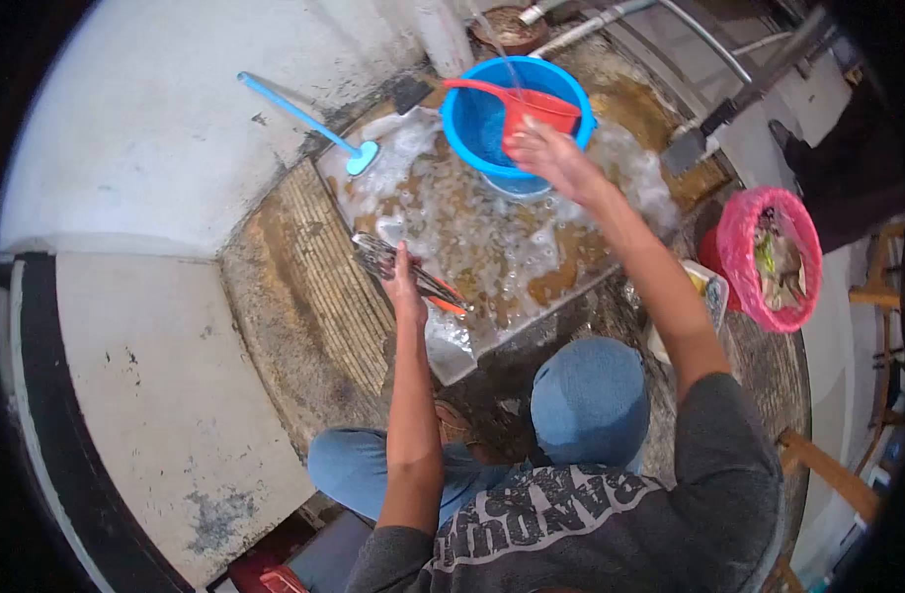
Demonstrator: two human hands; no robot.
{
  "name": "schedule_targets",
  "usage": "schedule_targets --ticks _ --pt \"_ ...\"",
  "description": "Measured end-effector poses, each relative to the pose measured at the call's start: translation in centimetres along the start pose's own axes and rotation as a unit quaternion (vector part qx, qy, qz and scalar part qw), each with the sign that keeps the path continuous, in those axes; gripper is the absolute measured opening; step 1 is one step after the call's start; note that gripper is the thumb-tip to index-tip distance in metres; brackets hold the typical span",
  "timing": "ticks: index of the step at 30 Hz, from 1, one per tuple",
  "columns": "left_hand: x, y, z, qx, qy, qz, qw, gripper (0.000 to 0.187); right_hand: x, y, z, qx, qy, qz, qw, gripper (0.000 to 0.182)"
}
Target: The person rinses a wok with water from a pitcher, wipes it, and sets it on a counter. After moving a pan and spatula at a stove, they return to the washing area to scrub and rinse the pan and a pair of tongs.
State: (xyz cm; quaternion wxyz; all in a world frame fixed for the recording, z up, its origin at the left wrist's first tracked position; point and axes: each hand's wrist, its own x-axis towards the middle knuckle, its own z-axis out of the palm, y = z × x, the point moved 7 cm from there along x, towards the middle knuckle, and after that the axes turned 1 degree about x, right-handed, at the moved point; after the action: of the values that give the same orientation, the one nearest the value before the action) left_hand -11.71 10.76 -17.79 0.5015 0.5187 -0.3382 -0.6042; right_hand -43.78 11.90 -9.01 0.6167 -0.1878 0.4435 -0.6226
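Note:
A bundle of utensils (438, 288) rests in my left hand (403, 284), closed around it. Metal parts stick out at its left end, with dark and orange handles at the right; the exact kinds are hard to make out. My right hand (553, 158) is at the near side of a red dipper (543, 107), its fingers closed at the cup's rim and wall. The dipper sits tilted at the top of a blue bucket (452, 133) holding water, its handle pointing left. A thin stream of water falls from above into the bucket.
Foamy water covers the wet floor (551, 282). A blue long-handled brush (359, 156) leans by the wall. On the right stand a pink-lined bin (734, 247) with scraps and a white container (716, 296). A person in dark clothing (848, 163) is beyond.

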Motion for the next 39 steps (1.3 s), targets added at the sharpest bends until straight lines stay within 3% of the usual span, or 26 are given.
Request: schedule_targets --ticks 1,3,5,7,10,13,14,17,18,20,21,23,25,28,31,33,35,36,37,39 --pt "-0.3 0.8 -0.2 0.007 0.01 0.002 1.0 0.037 5.2 3.2 0.7 0.137 -0.019 0.06 0.989 0.063" --pt "-1.3 2.3 0.0 0.023 0.032 0.005 0.999 0.038 11.6 5.8 1.6 0.262 0.157 0.127 0.944 0.08" --pt "-1.0 3.0 -1.2 0.039 0.034 0.01 0.999 0.038 16.5 6.0 0.6 0.276 0.209 0.103 0.932 0.088" --pt "-0.9 3.5 -2.2 0.039 0.048 0.009 0.998 0.037 18.2 5.7 -0.3 0.394 0.281 0.067 0.873 0.078" --pt "-0.4 3.8 -3.2 -0.013 0.045 0.039 0.998 0.032 20.1 5.4 -1.3 0.397 0.28 -0.028 0.874 0.064" --pt "-0.4 3.0 -3.5 -0.014 0.064 0.023 0.998 0.03 20.5 4.5 -1.0 0.266 0.329 -0.069 0.903 0.044" --pt "-0.6 2.8 -3.2 -0.008 0.072 0.011 0.997 0.029 19.3 3.7 1.0 0.385 0.303 -0.069 0.869 0.028" --pt "-1.9 3.2 -1.0 -0.014 0.054 -0.038 0.998 0.023 17.3 3.7 1.3 0.287 0.252 0.011 0.924 0.021" --pt "-1.1 2.8 -1.0 0.009 0.046 0.005 0.999 0.018 17.6 4.5 1.0 0.243 0.177 0.07 0.951 0.016" --pt "-0.5 1.2 -1.3 0.021 0.041 -0.005 0.999 0.017 15.7 4.9 -0.8 0.004 0.069 0.086 0.994 0.009" --pt "-0.2 0.5 -1.3 0.031 0.04 -0.02 0.998 0.017 14.8 5.3 -2.4 -0.095 0.053 0.109 0.988 0.009" --pt "0.3 -0.3 -1.1 0.063 0.03 -0.025 0.997 0.016 13.5 5.4 -4.6 -0.313 0.045 0.165 0.934 0.009" --pt "0.5 -0.3 -0.6 0.087 0.019 -0.016 0.996 0.015 12.6 3.9 -5.6 -0.533 0.06 0.223 0.814 0.011" --pt "-0.4 0.6 0.8 0.097 0.018 0.018 0.995 0.019 12.4 3.3 -3.8 -0.647 -0.009 0.222 0.729 0.013" --pt "-0.4 0.7 1.5 0.178 -0.021 -0.01 0.984 0.019 12.0 3.2 -2.6 -0.747 -0.074 0.216 0.625 0.015" --pt "0.1 0.3 1.9 0.164 -0.026 -0.017 0.986 0.03 11.5 3.1 -3.8 -0.608 -0.033 0.21 0.765 0.02" --pt "0.3 0.1 2.9 0.127 -0.029 -0.021 0.991 0.042 10.7 2.5 -4.5 -0.45 -0.031 0.203 0.869 0.025" --pt "0.4 -0.1 3.3 0.162 -0.032 -0.037 0.986 0.056 9.7 2.4 -4.2 -0.364 -0.048 0.205 0.907 0.027" --pt "0.7 -0.2 4.0 0.178 -0.055 -0.051 0.981 0.054 8.4 2.4 -4.0 -0.275 -0.064 0.205 0.937 0.029" --pt "1.5 -0.3 6.2 0.208 -0.103 -0.076 0.97 0.049 5.7 1.4 -2.5 -0.295 -0.024 0.138 0.945 0.032"
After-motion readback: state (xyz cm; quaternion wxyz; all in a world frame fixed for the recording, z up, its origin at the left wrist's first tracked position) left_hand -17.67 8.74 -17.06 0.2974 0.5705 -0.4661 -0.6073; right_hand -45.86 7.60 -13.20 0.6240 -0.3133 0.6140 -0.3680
